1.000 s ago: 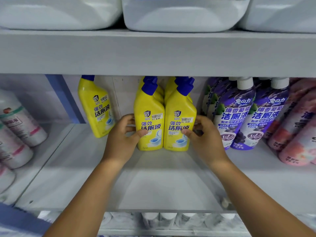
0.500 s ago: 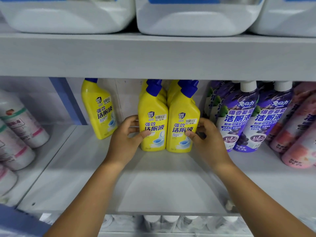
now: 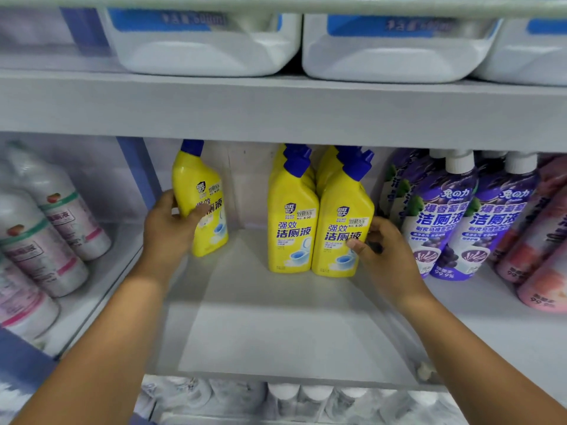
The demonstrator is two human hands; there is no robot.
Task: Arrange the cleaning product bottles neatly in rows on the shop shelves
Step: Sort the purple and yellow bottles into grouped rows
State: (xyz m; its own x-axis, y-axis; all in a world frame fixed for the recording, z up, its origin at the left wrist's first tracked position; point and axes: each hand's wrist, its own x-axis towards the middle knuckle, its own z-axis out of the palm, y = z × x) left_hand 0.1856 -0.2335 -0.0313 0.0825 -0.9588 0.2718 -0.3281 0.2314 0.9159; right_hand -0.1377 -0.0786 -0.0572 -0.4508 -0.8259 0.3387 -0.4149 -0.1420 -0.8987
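Observation:
A lone yellow toilet-cleaner bottle (image 3: 201, 194) with a blue cap leans at the back left of the grey shelf (image 3: 276, 332). My left hand (image 3: 168, 231) grips its lower body, thumb across the label. To its right stand two rows of the same yellow bottles; the front pair are the left front bottle (image 3: 291, 225) and the right front bottle (image 3: 343, 228), side by side and upright. My right hand (image 3: 380, 250) holds the right front bottle at its right side, thumb on the label. More yellow bottles behind the pair are mostly hidden.
Purple bottles (image 3: 441, 216) with white caps stand right of the yellow rows, pink ones (image 3: 549, 240) beyond. White and pink bottles (image 3: 40, 234) fill the left bay past a blue upright (image 3: 138, 173). Large white jugs (image 3: 208, 41) sit on the shelf above.
My left hand has left the left front yellow bottle and moved left to grip the lone leaning bottle. My right hand stays on the right front bottle. The camera has tilted up.

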